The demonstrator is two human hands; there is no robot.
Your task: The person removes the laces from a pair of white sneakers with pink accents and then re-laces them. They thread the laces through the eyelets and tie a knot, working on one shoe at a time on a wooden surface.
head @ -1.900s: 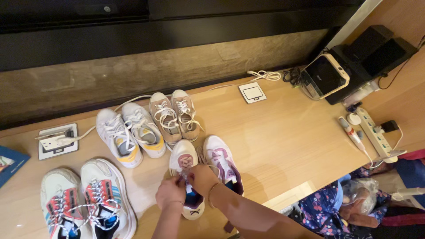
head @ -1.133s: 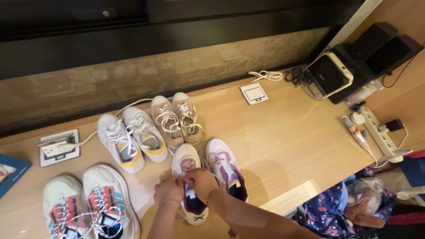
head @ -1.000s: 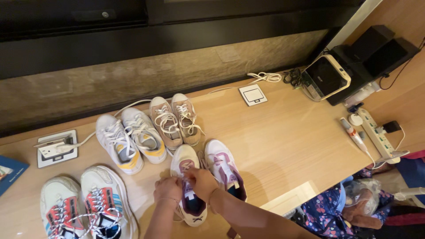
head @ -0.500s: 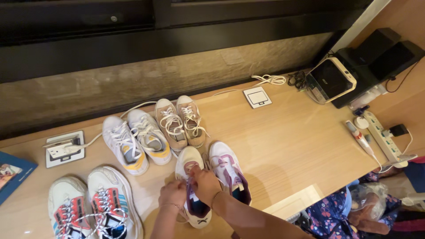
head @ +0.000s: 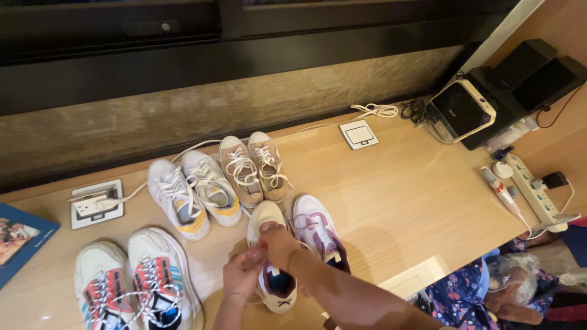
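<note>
Both my left hand [head: 241, 275] and right hand [head: 280, 244] have stayed pinched together on the laces of the near cream sneaker [head: 269, 256], so the lacing goes on.

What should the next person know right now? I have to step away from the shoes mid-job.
Left hand and right hand: both at the laces of the white and purple shoe, fingers pinching them.
Its partner lies beside it on the wooden table.
Tan pair, white and yellow pair and red-laced pair stand laced.
Left: this shoe's laces; whether the partner's are tied cannot be told.
</note>
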